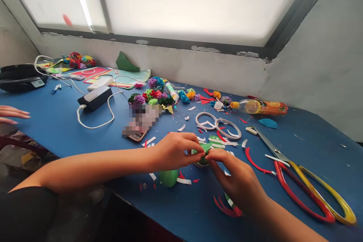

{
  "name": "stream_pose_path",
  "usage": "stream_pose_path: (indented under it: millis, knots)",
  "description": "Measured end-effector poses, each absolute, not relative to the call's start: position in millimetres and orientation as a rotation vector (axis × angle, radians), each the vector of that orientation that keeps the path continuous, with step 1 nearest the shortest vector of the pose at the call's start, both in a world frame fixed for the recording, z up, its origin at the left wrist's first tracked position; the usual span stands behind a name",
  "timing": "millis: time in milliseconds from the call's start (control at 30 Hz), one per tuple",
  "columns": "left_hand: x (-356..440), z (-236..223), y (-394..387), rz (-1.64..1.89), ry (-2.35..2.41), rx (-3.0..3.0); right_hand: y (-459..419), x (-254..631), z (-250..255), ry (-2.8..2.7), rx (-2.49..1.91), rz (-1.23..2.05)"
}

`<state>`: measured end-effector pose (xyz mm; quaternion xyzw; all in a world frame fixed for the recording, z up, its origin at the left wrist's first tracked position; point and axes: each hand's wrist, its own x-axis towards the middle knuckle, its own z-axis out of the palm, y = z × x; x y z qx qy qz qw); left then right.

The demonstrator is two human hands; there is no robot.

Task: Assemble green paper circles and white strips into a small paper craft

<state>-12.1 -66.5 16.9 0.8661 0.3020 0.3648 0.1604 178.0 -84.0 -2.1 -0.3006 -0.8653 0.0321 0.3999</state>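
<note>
two hands meet low over the near side of the bench (56, 117). the left hand (180, 150) comes in from the left, its forearm almost level, thumb and fingertips pinching one piece of green paper (206, 146). the right hand (238, 177) reaches up from the lower right, its back turned upward, thumb and forefinger pinching the same piece, which sits between the two sets of fingertips. near them lie one rounded green piece (169, 178), one curved red strip (256, 162) and, to the right, one pair of scissors (278, 153) with one red and one yellow handle; the scattered paper scraps (224, 143) are too many to count surely. further off are two white rings (216, 123), side by side, one phone (141, 124), partly blurred out, and one blue piece (268, 123). at the left edge one hand of another person (13, 114) shows, fingers straight out. beyond come one bottle (266, 107) on its side, one black box (95, 98) and one white box (100, 82).
</note>
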Motion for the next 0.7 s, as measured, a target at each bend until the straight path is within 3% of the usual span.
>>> stream_pose_path:
  millis: [700]
  knots:
    - [-14.8, 19.6, -69.9, 0.950, 0.872, 2.460, -81.8, 182.6, -10.0, -2.234, -0.748, 0.007]
